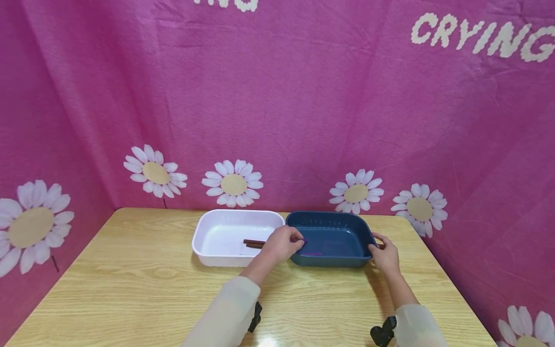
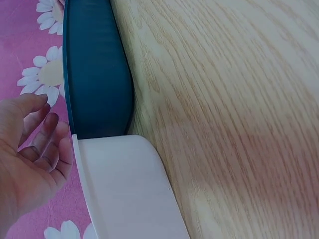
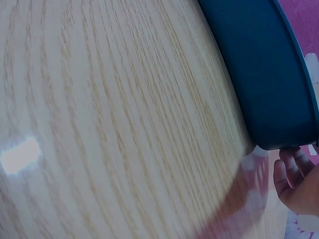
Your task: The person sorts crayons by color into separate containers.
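Note:
My left hand (image 1: pixel 284 242) is over the near left part of a dark blue plastic basin (image 1: pixel 334 260), its thumb and forefinger close together at a small purple piece (image 1: pixel 305 241). In the left wrist view that hand (image 2: pixel 35 154) has bent fingers beside the basins' rims, and the purple piece does not stand out there. A thin purple strip (image 1: pixel 311 254) lies inside the blue basin. At the basin's right end my right hand (image 1: pixel 386 253) holds the rim; the right wrist view shows its fingers (image 3: pixel 294 169) against the outer wall.
A white basin (image 1: pixel 208 259) stands directly left of the blue one, their ends meeting. Brown sticks (image 1: pixel 255 242) lie in it, partly hidden by my left hand. Both basins sit on a wooden table (image 1: pixel 143 284), before a pink flowered curtain (image 1: pixel 277 106).

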`<act>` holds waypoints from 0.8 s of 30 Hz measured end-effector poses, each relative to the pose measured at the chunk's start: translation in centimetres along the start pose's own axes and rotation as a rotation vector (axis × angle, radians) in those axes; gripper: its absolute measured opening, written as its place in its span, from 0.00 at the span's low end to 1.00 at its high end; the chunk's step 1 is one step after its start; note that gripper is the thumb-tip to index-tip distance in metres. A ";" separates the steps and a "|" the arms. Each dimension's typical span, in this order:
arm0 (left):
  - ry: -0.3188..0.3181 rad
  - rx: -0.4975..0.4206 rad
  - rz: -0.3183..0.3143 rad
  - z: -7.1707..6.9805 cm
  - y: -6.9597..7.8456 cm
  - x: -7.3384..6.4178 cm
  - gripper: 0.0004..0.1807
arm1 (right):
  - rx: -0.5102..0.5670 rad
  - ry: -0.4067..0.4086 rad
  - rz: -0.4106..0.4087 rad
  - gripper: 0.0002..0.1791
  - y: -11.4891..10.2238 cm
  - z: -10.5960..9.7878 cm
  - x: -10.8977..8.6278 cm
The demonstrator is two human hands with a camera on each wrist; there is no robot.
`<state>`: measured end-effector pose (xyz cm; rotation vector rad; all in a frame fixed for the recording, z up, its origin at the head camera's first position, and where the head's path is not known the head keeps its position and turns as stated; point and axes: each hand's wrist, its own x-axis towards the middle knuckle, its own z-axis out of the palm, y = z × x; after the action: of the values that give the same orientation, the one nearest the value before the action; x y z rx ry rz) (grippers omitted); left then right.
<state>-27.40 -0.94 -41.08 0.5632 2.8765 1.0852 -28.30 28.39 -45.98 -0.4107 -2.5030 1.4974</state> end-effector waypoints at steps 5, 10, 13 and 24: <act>-0.001 -0.033 -0.022 -0.3 -0.5 -0.2 0.11 | -0.005 -0.006 -0.006 0.25 0.1 0.0 0.1; 0.018 -0.034 0.004 -0.7 -0.8 -0.4 0.10 | -0.008 -0.013 -0.004 0.25 0.0 0.0 0.1; 0.027 -0.027 0.018 -1.1 -0.9 -0.5 0.09 | -0.011 -0.011 -0.006 0.25 -0.1 -0.1 0.1; 0.091 0.030 0.007 -3.4 -1.3 -1.5 0.08 | -0.028 -0.020 0.015 0.25 0.1 -0.5 0.2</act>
<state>-26.91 -4.49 -39.47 0.5402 2.9752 1.0979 -28.33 28.94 -45.79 -0.4224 -2.5442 1.4806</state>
